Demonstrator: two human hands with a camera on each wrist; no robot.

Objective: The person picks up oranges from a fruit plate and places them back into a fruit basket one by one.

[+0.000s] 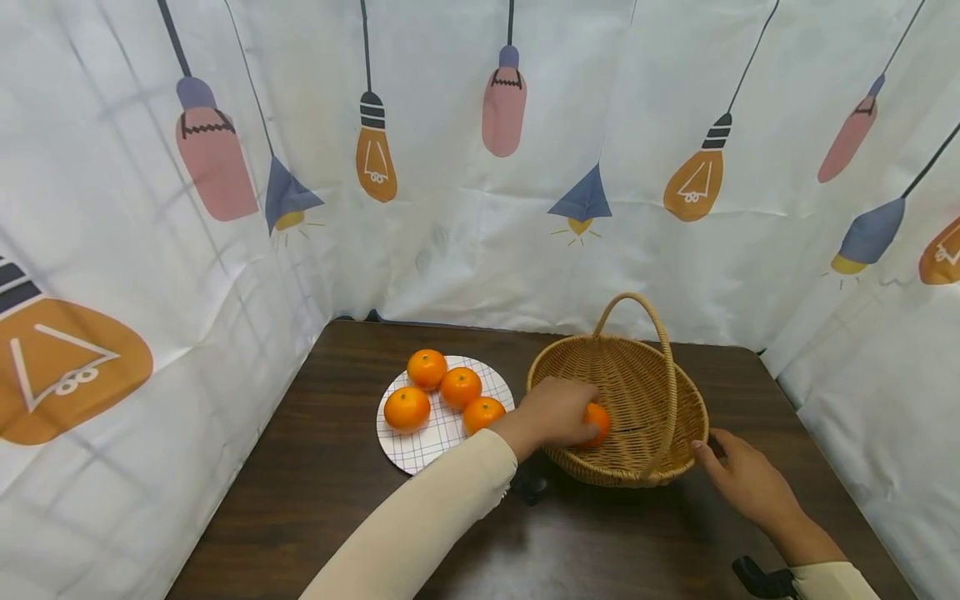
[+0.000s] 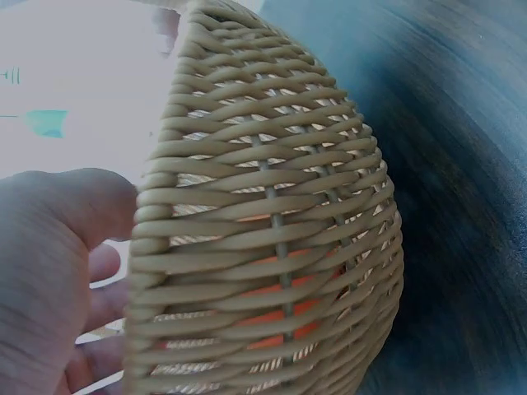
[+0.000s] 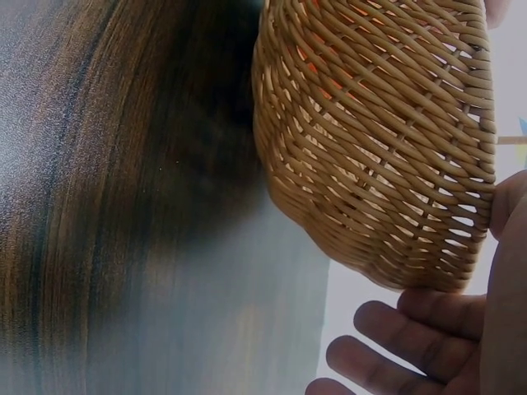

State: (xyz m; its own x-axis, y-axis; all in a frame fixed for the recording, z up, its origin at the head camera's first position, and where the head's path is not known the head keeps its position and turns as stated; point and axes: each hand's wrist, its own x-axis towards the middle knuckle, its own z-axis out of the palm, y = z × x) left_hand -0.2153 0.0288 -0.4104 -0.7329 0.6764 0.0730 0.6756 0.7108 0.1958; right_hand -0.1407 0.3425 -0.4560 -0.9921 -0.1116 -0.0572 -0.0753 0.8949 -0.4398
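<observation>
My left hand (image 1: 558,410) reaches over the near left rim of a wicker basket (image 1: 637,392) and grips an orange (image 1: 596,425) inside it. Through the weave, the left wrist view shows orange colour (image 2: 284,309) behind the basket wall; the fingertips are partly hidden there. At the basket's right end is my right hand (image 1: 750,479), its thumb against the rim and its fingers round the outer side. The right wrist view shows the thumb and forefinger touching the wicker (image 3: 387,156), the other fingers spread below.
Left of the basket lies a white checked plate (image 1: 442,433) with several oranges (image 1: 407,409) on it. The basket's tall handle (image 1: 670,392) arches over its right half. Printed white curtains (image 1: 450,250) close off the dark wooden table (image 1: 315,500) at the back and sides.
</observation>
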